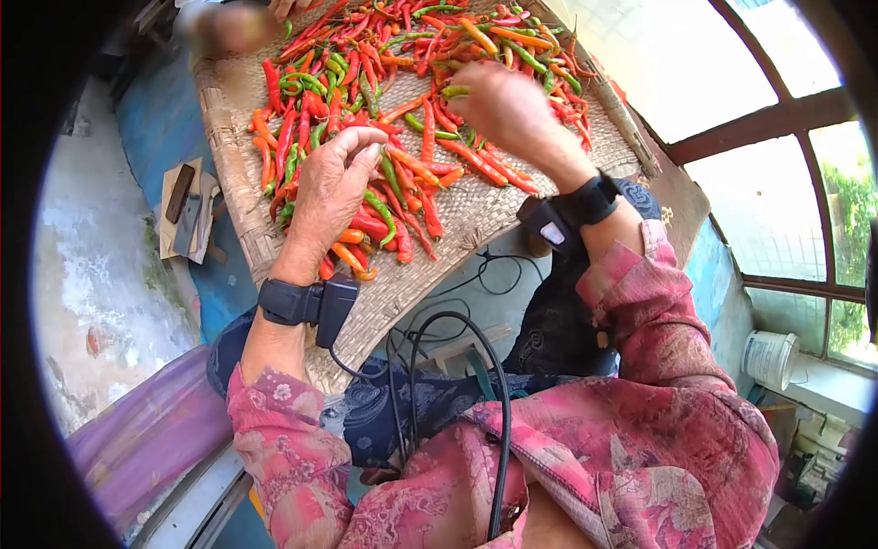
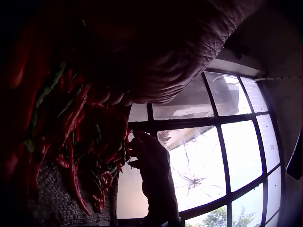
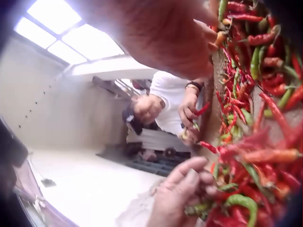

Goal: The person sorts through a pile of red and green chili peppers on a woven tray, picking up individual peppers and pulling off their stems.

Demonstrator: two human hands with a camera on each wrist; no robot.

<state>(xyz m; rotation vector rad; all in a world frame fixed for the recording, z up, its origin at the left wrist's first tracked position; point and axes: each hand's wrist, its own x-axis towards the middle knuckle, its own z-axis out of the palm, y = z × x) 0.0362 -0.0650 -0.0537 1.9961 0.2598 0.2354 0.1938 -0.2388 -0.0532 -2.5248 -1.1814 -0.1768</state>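
Two hands worked over a woven tray (image 1: 233,101) heaped with red, orange and green peppers (image 1: 366,64). Nearest, a black cable (image 1: 498,384) looped across the person's lap, below pink flowered sleeves. The left hand (image 1: 331,188) hovered over the near left part of the heap, its fingers (image 1: 361,139) bunched narrow against the thumb. Whether they pinched a pepper could not be told. Farther and to the right, the right hand (image 1: 508,110) had its fingers (image 1: 476,78) curled round one end of a green pepper (image 1: 455,91), held just above the pile. The peppers were long, thin and glossy, lying crosswise in a loose layer that was thickest toward the far side. At the tray's far left edge were a second person's hands (image 1: 247,23), blurred.
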